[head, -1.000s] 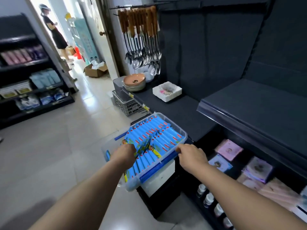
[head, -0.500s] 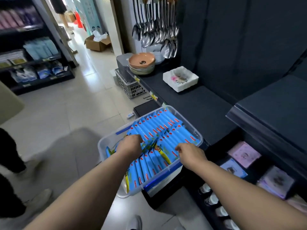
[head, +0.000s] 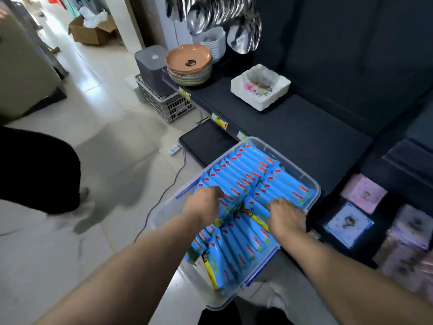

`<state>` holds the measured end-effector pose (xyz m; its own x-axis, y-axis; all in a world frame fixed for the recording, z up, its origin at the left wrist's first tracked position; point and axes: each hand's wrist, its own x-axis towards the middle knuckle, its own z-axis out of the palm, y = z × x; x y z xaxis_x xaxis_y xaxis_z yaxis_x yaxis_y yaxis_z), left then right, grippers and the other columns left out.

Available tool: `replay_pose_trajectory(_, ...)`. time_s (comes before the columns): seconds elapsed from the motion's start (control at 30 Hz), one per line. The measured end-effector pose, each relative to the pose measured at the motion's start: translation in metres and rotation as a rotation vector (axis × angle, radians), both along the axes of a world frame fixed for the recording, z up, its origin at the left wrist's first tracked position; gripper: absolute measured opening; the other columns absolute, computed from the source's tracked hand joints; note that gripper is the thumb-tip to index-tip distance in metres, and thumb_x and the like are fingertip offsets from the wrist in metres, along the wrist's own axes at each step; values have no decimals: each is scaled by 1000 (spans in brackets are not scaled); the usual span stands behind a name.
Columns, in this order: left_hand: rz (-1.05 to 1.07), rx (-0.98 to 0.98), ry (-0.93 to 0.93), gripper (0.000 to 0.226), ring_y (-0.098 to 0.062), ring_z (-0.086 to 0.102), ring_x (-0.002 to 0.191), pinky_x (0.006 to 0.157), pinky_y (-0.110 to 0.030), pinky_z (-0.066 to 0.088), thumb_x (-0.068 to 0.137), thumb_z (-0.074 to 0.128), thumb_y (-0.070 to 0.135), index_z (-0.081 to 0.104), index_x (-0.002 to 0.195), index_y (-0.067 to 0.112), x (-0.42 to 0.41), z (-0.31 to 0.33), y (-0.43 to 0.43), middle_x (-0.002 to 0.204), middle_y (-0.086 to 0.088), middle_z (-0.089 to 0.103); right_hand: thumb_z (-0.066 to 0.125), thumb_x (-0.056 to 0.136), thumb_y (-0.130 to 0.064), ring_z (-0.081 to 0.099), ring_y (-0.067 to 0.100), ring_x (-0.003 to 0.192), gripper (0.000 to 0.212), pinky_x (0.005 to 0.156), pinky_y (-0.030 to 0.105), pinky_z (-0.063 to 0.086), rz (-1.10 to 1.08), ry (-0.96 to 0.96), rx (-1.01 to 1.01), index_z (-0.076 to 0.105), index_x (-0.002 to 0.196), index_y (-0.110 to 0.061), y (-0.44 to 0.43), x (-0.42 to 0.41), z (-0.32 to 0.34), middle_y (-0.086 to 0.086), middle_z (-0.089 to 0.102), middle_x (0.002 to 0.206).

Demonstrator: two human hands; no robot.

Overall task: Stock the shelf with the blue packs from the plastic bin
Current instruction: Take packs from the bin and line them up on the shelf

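Blue packs (head: 243, 181) ranked in plastic bin (head: 314, 184) at dark shelf's (head: 304, 137) front edge. Left hand (head: 206, 205), right hand (head: 285, 216) dug in, fingers curled round packs. Pick-up stage; next: lift batch clear, onto shelf.

One head-worn view looks forward and down along both forearms, close above the left grip (head: 206, 204) and right grip (head: 285, 216) among flat blue plastic packs (head: 246, 165); dark flat shelf (head: 304, 134) beyond the grips, pale floor tiles (head: 46, 266) left
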<state>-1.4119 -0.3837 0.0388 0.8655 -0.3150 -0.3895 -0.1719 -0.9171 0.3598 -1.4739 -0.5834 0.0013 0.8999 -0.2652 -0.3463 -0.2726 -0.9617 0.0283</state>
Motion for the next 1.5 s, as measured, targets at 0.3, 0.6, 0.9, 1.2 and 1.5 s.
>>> replay_pose_trajectory(0.3, -143, -14, -18, 44, -24, 56, 117, 93, -36, 48, 89, 42, 4, 57, 125, 22, 34, -3, -19, 129, -3, 60, 53, 91, -24, 55, 22, 109, 23, 85, 35, 44, -148, -353, 213, 50, 114, -21, -12, -16, 44, -1, 59, 113)
replay_pose_trajectory(0.6, -426, 92, -107, 47, -26, 48, 122, 93, -39, 47, 85, 49, 4, 51, 129, 20, 24, -9, -105, 125, -3, 56, 56, 87, -22, 54, 21, 103, 22, 77, 34, 44, -280, -420, 163, 51, 108, -22, -57, -55, 71, -4, 55, 107)
replay_pose_trajectory(0.9, -520, 408, -362, 53, -27, 40, 119, 93, -37, 41, 88, 50, 9, 38, 138, 21, 18, -22, -129, 128, -6, 41, 55, 89, -25, 56, 22, 101, 23, 67, 30, 35, -275, -329, 279, 43, 108, -23, -78, -61, 61, -4, 53, 112)
replay_pose_trajectory(1.2, -452, 428, -268, 37, -25, 43, 116, 92, -36, 37, 91, 50, 10, 43, 127, 20, -4, -11, -115, 116, -3, 61, 55, 90, -27, 58, 22, 100, 25, 71, 31, 42, -196, -293, 338, 42, 111, -23, -101, -70, 55, -3, 53, 113)
replay_pose_trajectory(1.5, -45, 107, -235, 25, -28, 54, 103, 82, -39, 47, 96, 50, 22, 58, 120, 16, -25, 21, -92, 113, -7, 56, 52, 92, -27, 57, 19, 101, 21, 70, 30, 39, -217, -347, 315, 43, 111, -26, -105, -105, 60, -6, 53, 112)
